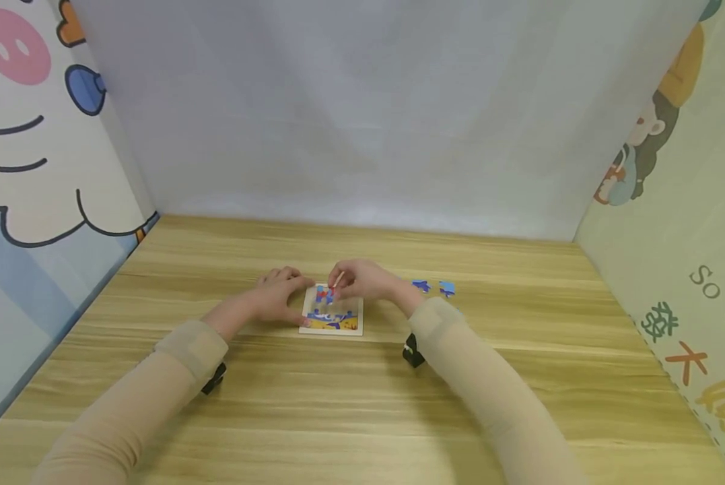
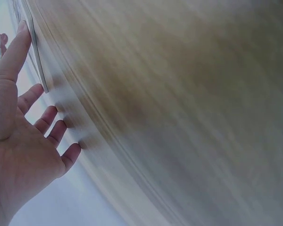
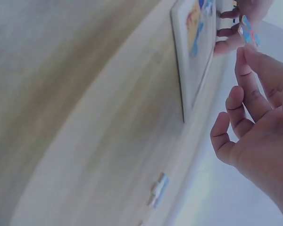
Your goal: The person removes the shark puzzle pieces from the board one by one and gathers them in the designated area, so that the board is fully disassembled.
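Observation:
A small puzzle board [image 1: 332, 331] with a pale frame lies on the table, its lower part filled with yellow and blue pieces. The left hand [image 1: 275, 296] rests along the board's left edge, thumb and fingers spread; in the left wrist view the hand [image 2: 28, 127] touches the frame with its thumb. Above the board, the right hand [image 1: 365, 279] pinches a puzzle piece between thumb and index finger. In the right wrist view this blue and red piece [image 3: 249, 33] stands tilted at the fingertips of the right hand [image 3: 259, 103], clear of the board.
Right of the board, loose blue pieces [image 1: 421, 285] [image 1: 447, 288] lie on the wooden table [image 1: 314, 411], partly beside the right forearm. One loose piece [image 3: 158, 190] shows in the right wrist view. A pale curtain [image 1: 362, 121] stands behind the table, with printed cloths on both sides.

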`<state>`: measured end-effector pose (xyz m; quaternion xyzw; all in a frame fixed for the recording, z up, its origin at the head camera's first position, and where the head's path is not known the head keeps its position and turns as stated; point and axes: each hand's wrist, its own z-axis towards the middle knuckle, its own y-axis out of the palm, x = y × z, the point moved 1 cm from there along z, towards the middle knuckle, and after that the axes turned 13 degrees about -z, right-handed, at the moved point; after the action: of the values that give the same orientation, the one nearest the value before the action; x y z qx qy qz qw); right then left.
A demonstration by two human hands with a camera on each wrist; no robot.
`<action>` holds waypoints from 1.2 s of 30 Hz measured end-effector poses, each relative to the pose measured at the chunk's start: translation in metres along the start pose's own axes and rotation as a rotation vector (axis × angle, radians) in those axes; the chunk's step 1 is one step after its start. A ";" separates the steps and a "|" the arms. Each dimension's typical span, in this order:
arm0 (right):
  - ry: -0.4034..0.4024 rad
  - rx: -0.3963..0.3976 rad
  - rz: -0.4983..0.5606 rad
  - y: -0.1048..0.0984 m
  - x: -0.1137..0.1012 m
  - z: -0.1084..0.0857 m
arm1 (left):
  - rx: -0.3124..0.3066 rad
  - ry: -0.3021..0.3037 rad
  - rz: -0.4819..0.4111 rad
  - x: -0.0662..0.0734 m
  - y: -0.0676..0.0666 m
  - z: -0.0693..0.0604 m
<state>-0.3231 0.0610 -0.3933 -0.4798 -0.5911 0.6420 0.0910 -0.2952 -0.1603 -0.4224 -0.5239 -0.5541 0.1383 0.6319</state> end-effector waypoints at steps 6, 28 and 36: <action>-0.008 -0.041 0.027 -0.014 0.004 -0.010 | -0.005 -0.003 -0.005 0.001 0.000 -0.001; 0.020 -0.043 0.073 -0.036 0.044 -0.054 | -0.008 0.008 0.001 -0.002 0.001 -0.001; 0.070 -0.050 0.059 -0.030 0.062 -0.066 | -0.006 0.002 -0.008 -0.001 0.001 -0.002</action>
<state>-0.3212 0.1563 -0.3884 -0.5213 -0.5891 0.6122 0.0805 -0.2939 -0.1617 -0.4233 -0.5238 -0.5558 0.1338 0.6316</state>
